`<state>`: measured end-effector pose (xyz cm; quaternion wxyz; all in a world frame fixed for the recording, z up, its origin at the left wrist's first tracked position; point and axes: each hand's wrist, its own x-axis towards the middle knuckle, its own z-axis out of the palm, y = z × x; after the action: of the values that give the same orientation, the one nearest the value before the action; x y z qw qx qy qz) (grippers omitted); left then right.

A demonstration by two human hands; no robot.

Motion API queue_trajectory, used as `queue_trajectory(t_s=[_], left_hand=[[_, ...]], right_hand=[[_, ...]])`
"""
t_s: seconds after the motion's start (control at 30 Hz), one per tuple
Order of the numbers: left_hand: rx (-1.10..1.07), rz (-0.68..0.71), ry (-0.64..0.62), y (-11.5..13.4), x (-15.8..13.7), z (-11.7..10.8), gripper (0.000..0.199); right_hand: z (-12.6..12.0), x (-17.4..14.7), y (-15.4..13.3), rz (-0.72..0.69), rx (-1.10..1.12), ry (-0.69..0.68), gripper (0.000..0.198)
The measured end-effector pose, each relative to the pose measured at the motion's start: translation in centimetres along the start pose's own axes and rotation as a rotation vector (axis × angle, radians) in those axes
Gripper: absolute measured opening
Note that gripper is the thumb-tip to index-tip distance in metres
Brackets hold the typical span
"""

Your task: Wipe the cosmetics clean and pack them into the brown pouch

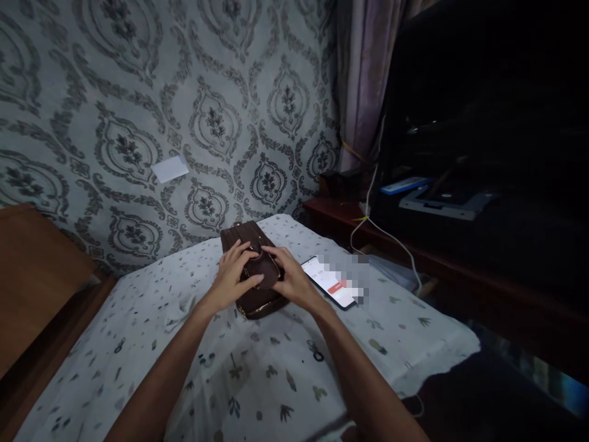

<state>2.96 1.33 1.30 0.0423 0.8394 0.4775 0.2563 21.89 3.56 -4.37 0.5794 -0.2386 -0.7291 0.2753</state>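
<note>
A small brown leather-like bag (260, 305) with gold-coloured zips lies on the patterned white sheet. From its left side, my left hand (232, 277) reaches over the front pocket, its fingers bent near the pocket's upper edge and its thumb lower down on it. My right hand (291, 277) holds the pocket's right side between curled fingers and thumb. The fingertips of both hands come close together at the top of the pocket, and any small zip pull there is too small to make out. A lit smartphone (329, 279) lies just right of my right hand.
The white sheet (257, 380) covers the surface under the bag. A wooden board (41, 276) stands at the left. Behind is a patterned wall (184, 110) with a white card (170, 169). At right, a white cable (393, 236) hangs by a dark red shelf (331, 212).
</note>
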Motion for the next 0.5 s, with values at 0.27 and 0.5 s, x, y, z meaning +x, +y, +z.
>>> queue_trajectory(t_s=[0.27, 0.5], left_hand=[[0.010, 0.016, 0.020, -0.5, 0.0, 0.3, 0.040], [0.012, 0.027, 0.049, -0.4, 0.0, 0.6, 0.039]], right_hand=[[-3.0, -0.1, -0.9, 0.110, 0.171, -0.100, 0.052], [-0.6, -0.1, -0.6, 0.111, 0.109, -0.013, 0.050]])
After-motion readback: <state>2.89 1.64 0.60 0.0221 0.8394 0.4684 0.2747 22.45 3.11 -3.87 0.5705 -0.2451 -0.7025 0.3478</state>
